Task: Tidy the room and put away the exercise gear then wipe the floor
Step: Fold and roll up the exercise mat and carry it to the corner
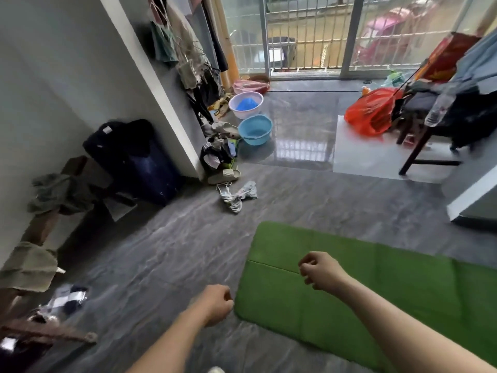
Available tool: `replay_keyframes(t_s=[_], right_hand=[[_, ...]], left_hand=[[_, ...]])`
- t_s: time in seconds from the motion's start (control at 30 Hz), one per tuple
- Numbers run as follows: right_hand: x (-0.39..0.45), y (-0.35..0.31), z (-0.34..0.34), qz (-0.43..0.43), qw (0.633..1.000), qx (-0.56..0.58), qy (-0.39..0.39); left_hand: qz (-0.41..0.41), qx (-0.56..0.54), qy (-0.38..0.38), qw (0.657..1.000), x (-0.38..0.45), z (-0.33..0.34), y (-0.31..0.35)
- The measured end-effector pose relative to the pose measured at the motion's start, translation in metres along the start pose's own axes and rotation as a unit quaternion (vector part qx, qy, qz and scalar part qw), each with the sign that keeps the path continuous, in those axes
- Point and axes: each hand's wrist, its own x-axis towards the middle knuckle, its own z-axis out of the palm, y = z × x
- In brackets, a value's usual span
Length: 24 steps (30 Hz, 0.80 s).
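at the far left, soft olive and khaki cloths (57, 193) hung in folds over a dark wooden bench (43, 227) standing along the white wall. behind it stood a dark navy fabric suitcase (134, 160), upright against the wall corner. near the corner lay a heap of shoes and slippers (220, 154), and in front of it a crumpled white patterned cloth (238, 195) lay on the grey marbled floor tiles (161, 251). the tiles were smooth and glossy and reflected the light from the balcony.

further back stood a round white plastic basin (246, 105) with something blue inside, and just beside it a round light blue plastic basin (255, 129). clothes hung on the wall above them.

the left hand (216, 304) was over the floor, just beside the corner of the mat, with the fingers curled into a loose fist and holding nothing. the right hand (320, 270) was above the mat, fingers also curled in, nothing between them.

the green rectangular foam exercise mat (376, 286) lay flat on the floor in the lower right, with rounded corners and a shallow fold line across it.

at the right, a crinkled orange plastic bag (369, 114) sat beside a dark wooden chair (419, 146) loaded with dark clothes. behind was a sliding glass door with metal bars (309, 36).
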Motion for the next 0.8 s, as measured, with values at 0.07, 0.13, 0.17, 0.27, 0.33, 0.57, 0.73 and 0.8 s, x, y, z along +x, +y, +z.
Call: replay_keyframes(t_s=[0.07, 0.13, 0.17, 0.27, 0.33, 0.57, 0.73, 0.8], right_hand=[[0.012, 0.018, 0.011, 0.021, 0.999, 0.018, 0.022], [0.025, 0.035, 0.026, 0.039, 0.998, 0.025, 0.044], [0.031, 0.043, 0.037, 0.049, 0.997, 0.032, 0.055], [0.058, 0.071, 0.075, 0.064, 0.993, 0.038, 0.092], [0.087, 0.096, 0.105, 0.066, 0.992, 0.034, 0.099], [0.220, 0.233, 0.236, 0.057, 0.992, -0.007, 0.117], [0.329, 0.352, 0.307, 0.095, 0.986, -0.122, 0.069], [0.373, 0.392, 0.321, 0.121, 0.975, -0.173, 0.062]], left_hand=[[0.011, -0.025, 0.011, 1.000, 0.033, 0.011, -0.005], [-0.010, -0.142, 0.020, 0.990, 0.069, 0.021, -0.014], [-0.034, -0.241, 0.020, 0.970, 0.087, 0.026, -0.021], [-0.136, -0.423, 0.033, 0.895, 0.148, 0.043, -0.059], [-0.168, -0.461, 0.050, 0.870, 0.193, 0.064, -0.090], [-0.159, -0.424, 0.150, 0.879, 0.385, 0.198, -0.183], [-0.126, -0.375, 0.228, 0.890, 0.518, 0.324, -0.189], [-0.124, -0.360, 0.262, 0.887, 0.561, 0.360, -0.185]])
